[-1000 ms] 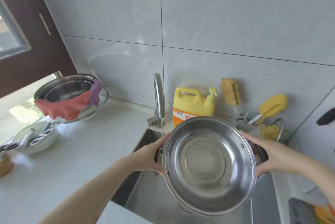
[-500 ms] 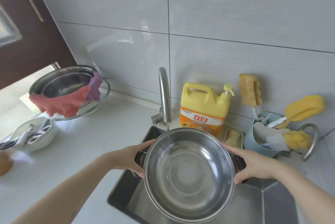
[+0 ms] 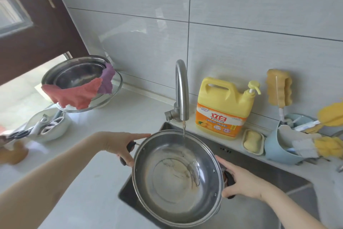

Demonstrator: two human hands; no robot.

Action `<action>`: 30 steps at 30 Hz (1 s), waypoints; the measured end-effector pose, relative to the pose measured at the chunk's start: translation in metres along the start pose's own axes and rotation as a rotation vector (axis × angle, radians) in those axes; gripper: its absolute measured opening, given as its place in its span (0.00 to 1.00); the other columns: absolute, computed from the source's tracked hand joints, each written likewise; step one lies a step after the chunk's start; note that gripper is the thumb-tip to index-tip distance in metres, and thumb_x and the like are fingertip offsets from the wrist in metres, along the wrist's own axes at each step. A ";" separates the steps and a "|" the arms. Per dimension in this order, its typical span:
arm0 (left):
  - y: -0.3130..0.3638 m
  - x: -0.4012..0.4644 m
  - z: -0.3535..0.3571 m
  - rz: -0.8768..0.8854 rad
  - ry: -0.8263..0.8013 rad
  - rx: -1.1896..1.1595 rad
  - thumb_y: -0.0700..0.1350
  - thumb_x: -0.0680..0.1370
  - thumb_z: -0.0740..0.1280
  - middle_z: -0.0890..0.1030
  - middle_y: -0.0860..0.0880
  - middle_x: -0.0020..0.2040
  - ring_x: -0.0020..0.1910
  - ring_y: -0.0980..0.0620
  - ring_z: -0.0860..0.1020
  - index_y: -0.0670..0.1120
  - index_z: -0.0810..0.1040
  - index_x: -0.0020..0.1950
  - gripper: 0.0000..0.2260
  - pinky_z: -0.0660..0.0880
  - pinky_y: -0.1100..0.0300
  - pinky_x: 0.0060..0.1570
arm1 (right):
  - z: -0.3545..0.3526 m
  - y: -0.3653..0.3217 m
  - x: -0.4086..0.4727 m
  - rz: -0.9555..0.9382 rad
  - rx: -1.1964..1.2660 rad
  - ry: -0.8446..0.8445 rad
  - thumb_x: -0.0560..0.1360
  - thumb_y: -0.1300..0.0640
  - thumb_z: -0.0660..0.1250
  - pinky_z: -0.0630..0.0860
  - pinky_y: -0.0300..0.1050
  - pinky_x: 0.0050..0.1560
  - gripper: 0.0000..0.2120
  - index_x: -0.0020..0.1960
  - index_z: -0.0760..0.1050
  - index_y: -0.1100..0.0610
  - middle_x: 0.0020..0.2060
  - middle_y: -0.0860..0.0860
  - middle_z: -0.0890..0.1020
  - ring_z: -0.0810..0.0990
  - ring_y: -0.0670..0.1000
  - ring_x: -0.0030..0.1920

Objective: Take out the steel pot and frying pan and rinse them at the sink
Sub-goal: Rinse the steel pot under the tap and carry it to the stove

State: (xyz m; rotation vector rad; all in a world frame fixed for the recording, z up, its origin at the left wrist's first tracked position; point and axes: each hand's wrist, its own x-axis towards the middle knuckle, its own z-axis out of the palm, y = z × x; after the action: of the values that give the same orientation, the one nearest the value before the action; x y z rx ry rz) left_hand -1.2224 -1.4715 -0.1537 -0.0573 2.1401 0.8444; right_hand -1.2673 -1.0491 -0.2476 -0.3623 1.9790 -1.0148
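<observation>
Steel pot (image 3: pixel 178 178) is held tilted over the sink (image 3: pixel 259 169), its mouth toward the camera. The left hand (image 3: pixel 120 145) grips the black left handle (image 3: pixel 130 147), forefinger extended along the rim. The right hand (image 3: pixel 241 180) grips the black right handle (image 3: pixel 229 180). A thin stream from the faucet (image 3: pixel 181 87) falls inside the pot's upper wall; water streaks the base. A yellow detergent jug (image 3: pixel 224 108) stands on the table (image 3: pixel 92 154) just behind the sink.

steel pot (image 3: pixel 178 175): 1 | hands: 2 | detergent jug (image 3: pixel 223 108): 1 | soap bar (image 3: pixel 252 140): 1
</observation>
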 end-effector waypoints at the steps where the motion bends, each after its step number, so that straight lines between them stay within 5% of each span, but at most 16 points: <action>1: 0.002 -0.003 -0.003 0.011 0.037 0.022 0.43 0.64 0.81 0.70 0.51 0.33 0.35 0.52 0.78 0.68 0.53 0.77 0.52 0.82 0.51 0.48 | 0.008 0.002 0.001 -0.017 0.003 0.038 0.58 0.57 0.81 0.78 0.51 0.60 0.56 0.69 0.52 0.22 0.67 0.45 0.74 0.76 0.50 0.64; 5: 0.014 -0.015 -0.009 0.102 0.202 0.170 0.42 0.64 0.80 0.68 0.51 0.32 0.31 0.54 0.75 0.76 0.52 0.71 0.51 0.80 0.59 0.41 | 0.026 -0.001 0.004 -0.114 0.007 0.187 0.55 0.53 0.82 0.63 0.50 0.73 0.59 0.71 0.50 0.25 0.69 0.27 0.64 0.63 0.35 0.71; 11: 0.011 -0.013 -0.009 0.174 0.377 0.234 0.45 0.65 0.81 0.66 0.51 0.35 0.30 0.58 0.66 0.70 0.51 0.76 0.52 0.71 0.66 0.36 | 0.002 -0.025 -0.008 -0.241 -0.092 0.298 0.56 0.54 0.83 0.57 0.39 0.72 0.59 0.75 0.51 0.32 0.72 0.29 0.62 0.58 0.32 0.72; 16: 0.009 -0.007 0.006 0.153 0.298 0.047 0.41 0.66 0.80 0.68 0.50 0.34 0.35 0.53 0.73 0.73 0.53 0.74 0.51 0.79 0.58 0.44 | -0.042 -0.043 -0.026 -0.208 -0.230 0.158 0.56 0.48 0.82 0.58 0.40 0.74 0.59 0.76 0.49 0.33 0.74 0.32 0.59 0.57 0.36 0.74; 22: 0.029 0.009 0.026 0.161 0.085 0.000 0.43 0.68 0.80 0.73 0.51 0.35 0.37 0.54 0.76 0.72 0.55 0.74 0.47 0.80 0.51 0.54 | -0.080 -0.050 -0.064 -0.124 -0.192 0.005 0.63 0.60 0.81 0.64 0.27 0.62 0.49 0.69 0.59 0.27 0.64 0.23 0.67 0.64 0.26 0.65; 24: 0.039 0.009 0.026 0.150 0.020 0.028 0.45 0.68 0.80 0.74 0.56 0.33 0.37 0.56 0.77 0.71 0.56 0.74 0.46 0.79 0.46 0.56 | -0.079 -0.043 -0.072 -0.091 -0.106 -0.049 0.63 0.62 0.81 0.65 0.31 0.65 0.47 0.68 0.62 0.28 0.66 0.26 0.69 0.64 0.28 0.67; 26: 0.048 0.006 0.023 0.139 -0.022 0.064 0.45 0.68 0.80 0.75 0.57 0.31 0.37 0.57 0.79 0.72 0.56 0.73 0.46 0.77 0.44 0.58 | -0.070 -0.030 -0.074 -0.071 -0.049 -0.046 0.62 0.61 0.82 0.66 0.43 0.70 0.47 0.68 0.64 0.29 0.70 0.41 0.71 0.66 0.41 0.72; 28: 0.055 0.002 0.017 0.136 -0.017 0.095 0.45 0.68 0.80 0.74 0.56 0.31 0.37 0.55 0.80 0.71 0.55 0.74 0.47 0.77 0.43 0.58 | -0.055 -0.018 -0.072 -0.070 0.008 -0.003 0.61 0.61 0.82 0.73 0.56 0.65 0.48 0.68 0.64 0.27 0.66 0.58 0.75 0.75 0.53 0.65; 30: 0.057 -0.003 0.009 0.132 0.039 0.134 0.45 0.67 0.81 0.72 0.54 0.32 0.37 0.54 0.80 0.69 0.53 0.76 0.49 0.78 0.44 0.58 | -0.036 -0.008 -0.067 -0.102 0.019 0.083 0.60 0.63 0.80 0.75 0.62 0.60 0.51 0.69 0.61 0.26 0.59 0.60 0.79 0.79 0.57 0.56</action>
State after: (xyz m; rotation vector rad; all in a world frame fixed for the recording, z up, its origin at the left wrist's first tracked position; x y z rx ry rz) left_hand -1.2320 -1.4226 -0.1239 0.1385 2.2507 0.7784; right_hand -1.2575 -0.9971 -0.1933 -0.4203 2.0411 -1.1282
